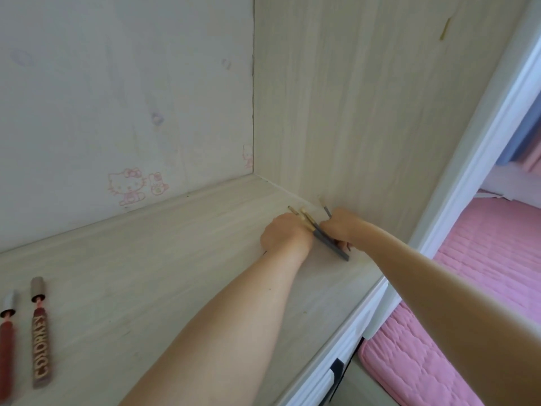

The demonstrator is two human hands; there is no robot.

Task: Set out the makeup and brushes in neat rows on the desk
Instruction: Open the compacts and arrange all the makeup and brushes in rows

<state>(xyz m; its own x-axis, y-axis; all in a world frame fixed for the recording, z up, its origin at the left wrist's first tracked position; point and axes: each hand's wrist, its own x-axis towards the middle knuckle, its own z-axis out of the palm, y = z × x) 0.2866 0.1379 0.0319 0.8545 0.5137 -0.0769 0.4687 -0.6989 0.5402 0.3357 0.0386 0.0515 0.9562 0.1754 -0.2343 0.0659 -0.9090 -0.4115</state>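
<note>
Makeup brushes (310,222) bunched between both hands at the counter's (164,259) far right corner; left hand (285,234) and right hand (342,227) grip them together.

Views: one only, the head camera; no second view shares the scene.
Position: above the desk (123,259), at the person's head, by its front edge.
Direction: forward and down, turned right toward the corner where the back wall (117,98) meets the side panel (366,98).
Nearness: forearms run out from the lower edge; both hands sit mid-frame near that corner.
Lens: wide-angle, edges bowed.
Right margin: pink bedding (483,259) below desk level.
</note>
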